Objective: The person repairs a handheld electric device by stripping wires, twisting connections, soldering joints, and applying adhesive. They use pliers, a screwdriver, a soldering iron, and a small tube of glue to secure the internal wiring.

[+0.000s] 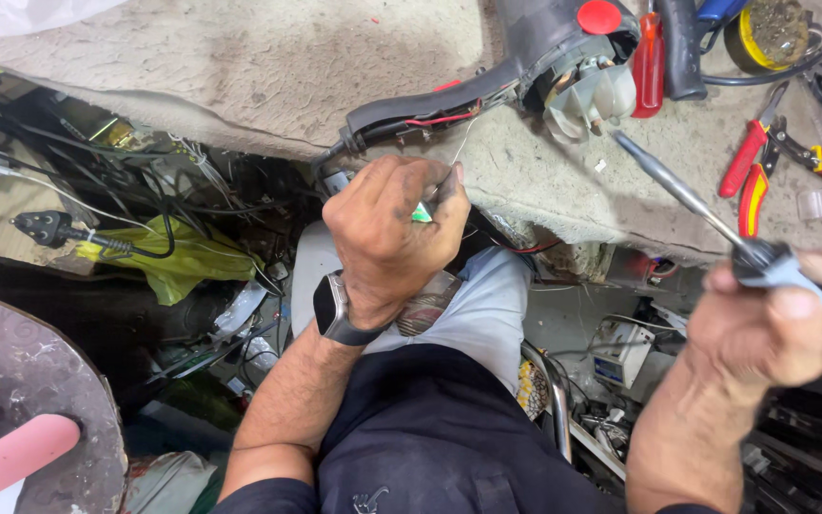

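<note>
Just beyond our left hand [394,231] lies the opened dark plastic hair dryer [525,67], its grey shell split so that the pale fan wheel [582,95] and a red wire [440,119] show; it rests on the worn beige padded bench top [268,67]. Our left hand is closed in a pinch on a thin silvery strand of wire [463,143] that runs up toward the dryer's handle, and a small green thing shows under the fingers, too hidden to name. On that wrist we wear a dark wristwatch [335,309]. Our right hand [777,324] is wrapped around the grey-blue handle of a soldering iron [687,195], whose long metal shaft points up and left, its tip near the fan wheel but apart from it. Above the right hand lie red-and-yellow handled pliers [758,167] and a red-handled screwdriver [649,57], with a round yellow-rimmed tin [768,33] further off. Left of the left hand, below the bench edge, we see a black mains plug [40,228] on its cord and a crumpled yellow-green plastic bag [183,257] among tangled cables
</note>
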